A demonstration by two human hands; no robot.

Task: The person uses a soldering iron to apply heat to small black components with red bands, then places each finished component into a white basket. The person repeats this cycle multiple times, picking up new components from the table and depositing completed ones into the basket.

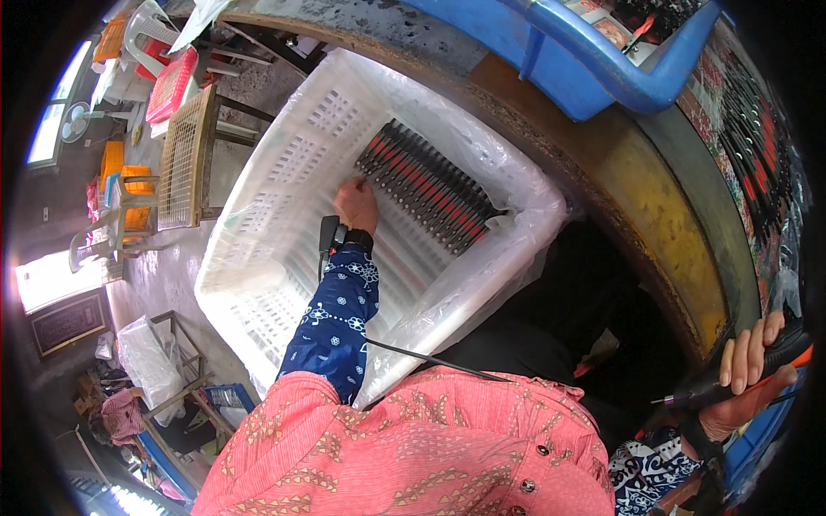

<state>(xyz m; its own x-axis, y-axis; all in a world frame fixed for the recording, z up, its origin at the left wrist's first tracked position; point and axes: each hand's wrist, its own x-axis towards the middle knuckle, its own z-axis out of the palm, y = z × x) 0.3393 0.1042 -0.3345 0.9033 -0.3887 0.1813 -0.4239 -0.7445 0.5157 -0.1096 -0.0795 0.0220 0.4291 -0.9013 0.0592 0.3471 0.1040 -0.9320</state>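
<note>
Resting beside left fingers point(352, 186) are black-red tools point(430, 186).

A plastic-lined white crate point(292, 159) bears black-and-red pieces point(430, 191).

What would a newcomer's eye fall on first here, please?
Probably the white crate mid-picture, with its row of black-and-red items and the left hand close by them. Then perhaps the blue bin at the top and the black tool in the right hand, lower right.
</note>
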